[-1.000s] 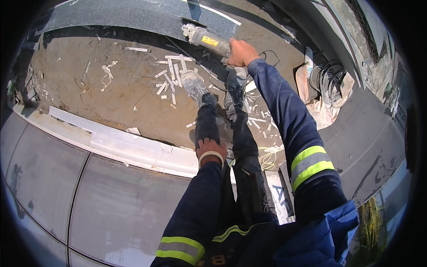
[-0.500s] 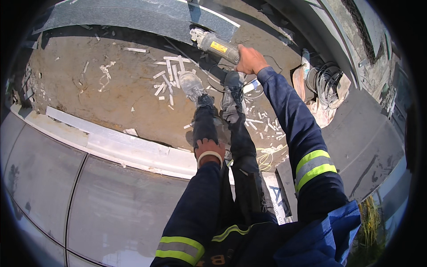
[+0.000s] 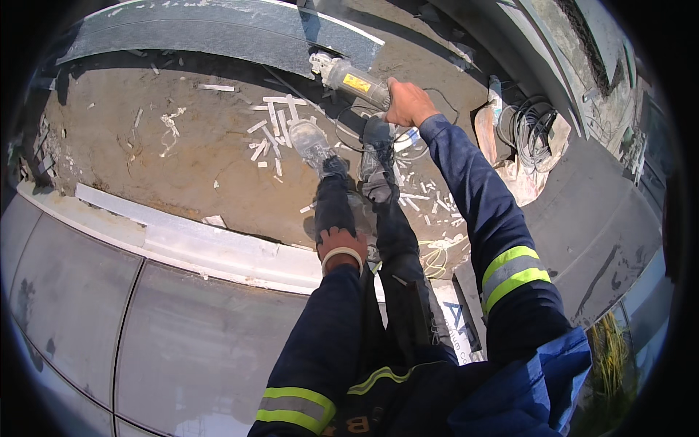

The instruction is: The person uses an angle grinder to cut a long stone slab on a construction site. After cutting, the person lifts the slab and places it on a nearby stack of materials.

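Holding the grey cylindrical angle grinder [image 3: 355, 81], the right hand [image 3: 410, 103] has it left of the grip, by the long grey strip [image 3: 204, 35]; the left hand [image 3: 341, 245], spread on the dark-trousered leg [image 3: 335, 202], could probably steady it.

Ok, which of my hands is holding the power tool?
Your right hand, which grips one end of the grey power tool with the yellow label. Your left hand rests on your left leg instead.

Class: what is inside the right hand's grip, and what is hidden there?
The right hand grips the rear of a grey power tool; its yellow label and head show beyond. The part inside the grip is covered; any switch there cannot be seen.
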A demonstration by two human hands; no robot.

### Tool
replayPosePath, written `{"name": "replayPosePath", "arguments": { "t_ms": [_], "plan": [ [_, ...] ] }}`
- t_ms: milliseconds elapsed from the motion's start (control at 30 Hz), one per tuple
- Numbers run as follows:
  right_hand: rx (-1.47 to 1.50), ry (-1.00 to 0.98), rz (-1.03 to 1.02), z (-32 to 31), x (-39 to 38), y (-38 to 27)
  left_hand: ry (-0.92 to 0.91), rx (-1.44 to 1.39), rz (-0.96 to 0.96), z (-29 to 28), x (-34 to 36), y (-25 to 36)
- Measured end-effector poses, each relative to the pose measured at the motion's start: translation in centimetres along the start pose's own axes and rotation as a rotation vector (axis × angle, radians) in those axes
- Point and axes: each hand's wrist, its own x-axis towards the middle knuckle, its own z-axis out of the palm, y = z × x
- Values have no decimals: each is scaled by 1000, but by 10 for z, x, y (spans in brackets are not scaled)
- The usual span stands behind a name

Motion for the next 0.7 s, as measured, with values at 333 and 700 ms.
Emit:
{"name": "replayPosePath", "arguments": {
  "t_ms": [333, 700],
  "plan": [
    [8, 6, -23, 3, 22, -16, -9, 6, -1, 1, -1, 5],
    [-7, -15, 11, -9, -9, -2, -15, 0, -5, -3, -3, 6]
  ]
}}
